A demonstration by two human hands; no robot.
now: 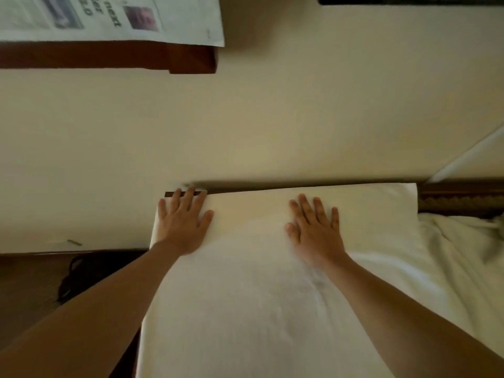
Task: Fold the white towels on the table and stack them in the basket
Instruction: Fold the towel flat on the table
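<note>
Head view shows us both hands lying flat on a white towel (245, 282) spread over the dark wooden surface (32, 282). Our left hand (183, 223) rests palm down near the towel's far left corner, its fingers (188, 199) straight and slightly spread, the tips reaching the towel's far edge. Our right hand (316, 227) presses flat on the towel toward the middle right, fingers straight and released, grasping nothing. The towel runs from its far edge down between our forearms to the bottom of the frame. To its right we see more white cloth (461, 246), rumpled, touching or overlapping the towel; we cannot tell which. A cream wall (245, 118) rises behind the surface. At upper left a newspaper (109, 17) lies on a dark wooden ledge (109, 57). Something black (79, 274) lies on the surface beside our left forearm, too blurred to identify.
</note>
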